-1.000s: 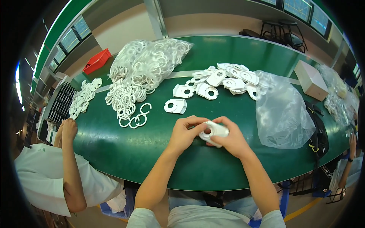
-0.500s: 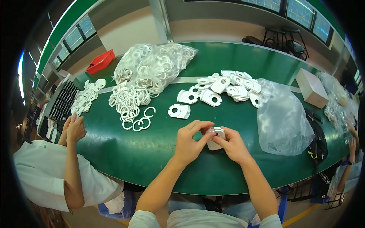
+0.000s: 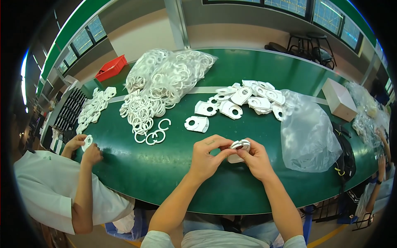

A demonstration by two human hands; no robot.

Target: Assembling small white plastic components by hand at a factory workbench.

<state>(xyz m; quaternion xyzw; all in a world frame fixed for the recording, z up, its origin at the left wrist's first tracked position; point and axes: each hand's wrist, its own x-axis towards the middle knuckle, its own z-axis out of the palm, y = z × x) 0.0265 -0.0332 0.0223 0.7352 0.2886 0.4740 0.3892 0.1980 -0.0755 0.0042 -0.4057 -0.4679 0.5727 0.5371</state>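
Observation:
Between my two hands, above the near part of the green table, is a white plastic housing [image 3: 236, 158] with a round hole. My left hand [image 3: 210, 158] pinches its left side with thumb and forefinger. Gripping the right side is my right hand [image 3: 258, 158], its thumb on the face of the part. A white ring seems to sit at the housing's upper end, but the fingers partly cover it. Just beyond my hands lie several loose white housings [image 3: 197, 124], and behind them a heap of the same plates [image 3: 259, 104].
Left of the plates, white rings [image 3: 142, 118] spill from a clear plastic bag [image 3: 182, 68]. To the right are an empty-looking plastic bag [image 3: 308, 136], a white box [image 3: 339, 99] and a black bag [image 3: 346, 153]. A co-worker at left holds a white part [image 3: 87, 142]; a red tray [image 3: 111, 68] stands behind.
The housing in my hands has been tilted, so its ring end shows more. My fingers have shifted slightly on it. The co-worker's hands at left have moved apart and lower, with a white part showing.

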